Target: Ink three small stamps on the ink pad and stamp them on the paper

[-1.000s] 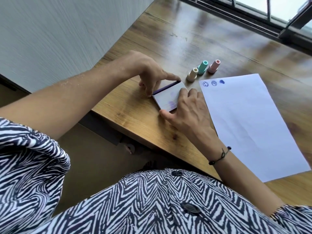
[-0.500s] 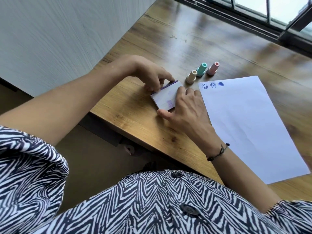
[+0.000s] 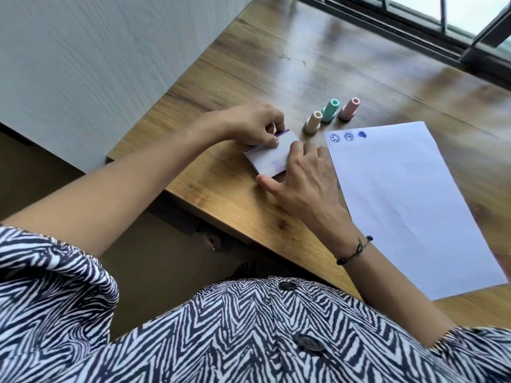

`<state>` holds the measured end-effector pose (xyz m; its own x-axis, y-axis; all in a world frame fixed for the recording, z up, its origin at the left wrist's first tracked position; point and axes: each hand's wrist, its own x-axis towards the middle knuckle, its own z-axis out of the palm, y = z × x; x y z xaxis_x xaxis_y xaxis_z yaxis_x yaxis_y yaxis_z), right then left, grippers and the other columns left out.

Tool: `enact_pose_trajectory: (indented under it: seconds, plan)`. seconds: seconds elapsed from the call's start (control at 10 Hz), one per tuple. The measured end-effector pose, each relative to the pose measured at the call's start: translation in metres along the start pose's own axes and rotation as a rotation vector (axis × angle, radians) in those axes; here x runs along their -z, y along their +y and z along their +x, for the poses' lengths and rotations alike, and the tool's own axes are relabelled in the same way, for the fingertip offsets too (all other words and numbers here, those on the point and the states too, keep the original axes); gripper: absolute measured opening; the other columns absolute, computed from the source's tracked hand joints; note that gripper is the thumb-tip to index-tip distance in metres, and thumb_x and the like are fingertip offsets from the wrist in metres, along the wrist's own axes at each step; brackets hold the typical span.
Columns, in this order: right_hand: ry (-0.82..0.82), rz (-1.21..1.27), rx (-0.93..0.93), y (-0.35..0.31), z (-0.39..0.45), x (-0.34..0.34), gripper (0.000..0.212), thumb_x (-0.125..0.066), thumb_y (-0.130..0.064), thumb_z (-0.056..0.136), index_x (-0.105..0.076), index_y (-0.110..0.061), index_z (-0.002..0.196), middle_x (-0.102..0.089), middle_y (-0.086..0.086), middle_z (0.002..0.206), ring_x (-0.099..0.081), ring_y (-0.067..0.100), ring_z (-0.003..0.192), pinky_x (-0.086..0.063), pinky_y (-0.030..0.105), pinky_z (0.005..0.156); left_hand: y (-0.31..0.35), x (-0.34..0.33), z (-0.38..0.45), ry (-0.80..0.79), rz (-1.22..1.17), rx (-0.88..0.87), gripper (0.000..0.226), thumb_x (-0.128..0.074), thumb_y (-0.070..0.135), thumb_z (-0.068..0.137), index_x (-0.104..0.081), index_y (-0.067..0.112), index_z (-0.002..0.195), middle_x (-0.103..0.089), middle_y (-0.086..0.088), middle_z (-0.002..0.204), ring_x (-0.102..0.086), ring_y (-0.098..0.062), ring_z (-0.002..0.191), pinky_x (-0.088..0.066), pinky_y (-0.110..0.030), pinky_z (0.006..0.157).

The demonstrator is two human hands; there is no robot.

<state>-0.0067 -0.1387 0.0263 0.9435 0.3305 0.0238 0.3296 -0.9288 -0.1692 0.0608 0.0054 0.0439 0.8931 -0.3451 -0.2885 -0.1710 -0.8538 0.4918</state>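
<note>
A small white ink pad case (image 3: 272, 156) with a purple edge lies on the wooden table (image 3: 276, 64), its lid down. My left hand (image 3: 254, 124) pinches its far left edge. My right hand (image 3: 301, 175) lies on its right side, thumb at the near corner. Three small stamps stand upright just beyond: cream (image 3: 313, 122), teal (image 3: 330, 110), pink (image 3: 349, 108). The white paper (image 3: 409, 200) lies to the right, with three blue prints (image 3: 349, 136) along its top left edge.
The table's near edge (image 3: 221, 217) runs diagonally below my hands. A grey wall (image 3: 96, 64) borders the table on the left. A dark window frame (image 3: 414, 31) runs along the far side.
The ink pad's lid has come down from slightly raised to flat. My left fingers have curled onto the case's far edge. The view has shifted slightly.
</note>
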Motion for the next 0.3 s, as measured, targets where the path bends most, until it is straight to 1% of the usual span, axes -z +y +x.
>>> enact_pose_trajectory:
  seconds: [0.2, 0.3]
  plan:
    - [-0.049, -0.045, 0.035, 0.0023, -0.0005, 0.0018, 0.068, -0.053, -0.064, 0.076, -0.047, -0.004, 0.108, -0.056, 0.023, 0.111, -0.047, 0.034, 0.103, -0.037, 0.039, 0.089, 0.0049, -0.0032, -0.0016, 0.030, 0.009, 0.021, 0.029, -0.060, 0.018, 0.084, -0.057, 0.009, 0.112, -0.060, -0.013, 0.107, -0.049, -0.018, 0.088, -0.036, -0.025, 0.074]
    - [-0.066, 0.064, -0.018, 0.0053, -0.0035, 0.0089, 0.072, -0.059, -0.063, 0.073, -0.045, -0.005, 0.113, -0.052, 0.022, 0.118, -0.044, 0.035, 0.107, -0.039, 0.039, 0.090, 0.0034, -0.0013, -0.0045, 0.082, 0.025, 0.061, 0.032, -0.057, 0.023, 0.086, -0.056, 0.008, 0.114, -0.062, -0.015, 0.110, -0.055, -0.025, 0.098, -0.036, -0.026, 0.076]
